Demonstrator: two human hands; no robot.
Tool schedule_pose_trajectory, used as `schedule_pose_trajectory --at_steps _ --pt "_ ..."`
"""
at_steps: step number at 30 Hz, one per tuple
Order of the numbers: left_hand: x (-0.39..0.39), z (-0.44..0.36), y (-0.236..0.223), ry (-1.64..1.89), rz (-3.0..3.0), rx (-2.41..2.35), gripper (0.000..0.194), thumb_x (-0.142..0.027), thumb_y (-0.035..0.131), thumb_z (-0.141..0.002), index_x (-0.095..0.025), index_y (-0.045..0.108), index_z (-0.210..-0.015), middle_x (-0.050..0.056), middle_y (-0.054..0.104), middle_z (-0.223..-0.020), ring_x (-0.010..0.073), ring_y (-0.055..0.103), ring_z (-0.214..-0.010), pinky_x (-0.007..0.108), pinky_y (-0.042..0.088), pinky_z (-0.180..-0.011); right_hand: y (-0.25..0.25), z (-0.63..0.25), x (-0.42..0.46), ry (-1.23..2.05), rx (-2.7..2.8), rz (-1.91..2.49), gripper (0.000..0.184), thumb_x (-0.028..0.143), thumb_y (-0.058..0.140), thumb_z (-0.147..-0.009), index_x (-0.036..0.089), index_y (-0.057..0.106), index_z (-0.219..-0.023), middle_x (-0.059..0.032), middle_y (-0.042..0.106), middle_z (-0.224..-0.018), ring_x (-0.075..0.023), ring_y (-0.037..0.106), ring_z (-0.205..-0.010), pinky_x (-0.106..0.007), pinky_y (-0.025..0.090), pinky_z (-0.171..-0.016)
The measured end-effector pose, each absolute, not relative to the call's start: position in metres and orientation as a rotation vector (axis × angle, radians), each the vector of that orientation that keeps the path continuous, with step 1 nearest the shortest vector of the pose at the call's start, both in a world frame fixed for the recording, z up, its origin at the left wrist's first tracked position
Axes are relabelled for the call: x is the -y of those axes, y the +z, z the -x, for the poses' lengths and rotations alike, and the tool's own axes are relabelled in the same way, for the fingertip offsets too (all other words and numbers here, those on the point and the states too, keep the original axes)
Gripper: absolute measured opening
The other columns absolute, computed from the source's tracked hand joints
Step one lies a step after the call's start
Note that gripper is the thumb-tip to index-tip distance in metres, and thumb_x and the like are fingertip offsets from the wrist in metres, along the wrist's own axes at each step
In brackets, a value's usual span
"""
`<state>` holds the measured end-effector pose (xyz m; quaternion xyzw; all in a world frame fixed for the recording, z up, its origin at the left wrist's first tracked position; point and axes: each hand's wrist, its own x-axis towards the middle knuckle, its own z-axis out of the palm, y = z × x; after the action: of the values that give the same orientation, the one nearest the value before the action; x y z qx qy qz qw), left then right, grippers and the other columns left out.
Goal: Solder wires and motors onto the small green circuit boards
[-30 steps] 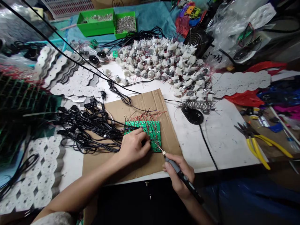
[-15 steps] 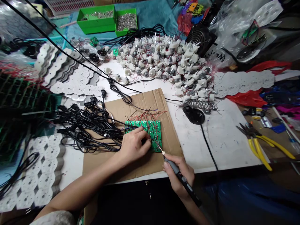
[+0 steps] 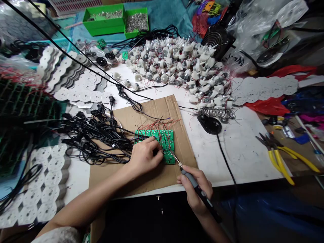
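Note:
A green circuit board (image 3: pixel 169 156) lies on a sheet of brown cardboard (image 3: pixel 152 182), with thin red and black wires (image 3: pixel 162 125) rising along it and past its far edge. My left hand (image 3: pixel 146 152) rests over the board's left part, thumb and fingers closed; what they pinch is hidden beneath the hand. In my right hand (image 3: pixel 196 185) is a soldering iron (image 3: pixel 193 181) with a grey and black handle, held like a pen. Its metal tip points at the right part of the board. Black power cords (image 3: pixel 101 141) run up to the board's left side.
Behind the cardboard lies a heap of small motors with white fittings (image 3: pixel 174 60). A coil-spring iron stand (image 3: pixel 211 121), its cord, and yellow-handled pliers (image 3: pixel 278 158) lie rightward. Green bins (image 3: pixel 103 28) stand at the back. Stacked metal plates (image 3: pixel 43 182) sit left.
The soldering iron and my right hand have shifted slightly right and up over the board. My left hand stays in nearly the same place; the view has tilted a little.

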<state>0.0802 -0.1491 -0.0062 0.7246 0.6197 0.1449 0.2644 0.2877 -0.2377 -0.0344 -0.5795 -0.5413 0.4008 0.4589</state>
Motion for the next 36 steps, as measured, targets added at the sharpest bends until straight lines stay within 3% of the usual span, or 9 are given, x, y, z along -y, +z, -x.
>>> schedule_pose_trajectory --at_steps 25,36 --pt "0.122 -0.081 0.011 0.185 -1.954 -1.592 0.012 -0.017 0.06 -0.079 -0.019 0.068 -0.072 0.002 0.064 -0.077 0.0175 0.061 -0.073 0.028 0.041 -0.067 -0.038 -0.292 0.238 0.991 1.416 1.339 0.02 0.029 0.064 -0.101 0.024 0.071 -0.119 -0.0039 0.078 -0.095 -0.0185 0.078 -0.071 -0.025 0.065 -0.061" --pt "0.111 -0.078 0.012 0.187 -1.865 -1.509 0.012 -0.013 0.061 -0.075 -0.018 0.068 -0.067 0.0 0.067 -0.073 0.0146 0.06 -0.068 0.026 0.041 -0.067 -0.051 -0.289 0.231 0.794 1.586 1.237 0.023 0.026 0.063 -0.1 0.024 0.07 -0.122 -0.0032 0.079 -0.089 -0.0191 0.078 -0.069 -0.026 0.067 -0.064"
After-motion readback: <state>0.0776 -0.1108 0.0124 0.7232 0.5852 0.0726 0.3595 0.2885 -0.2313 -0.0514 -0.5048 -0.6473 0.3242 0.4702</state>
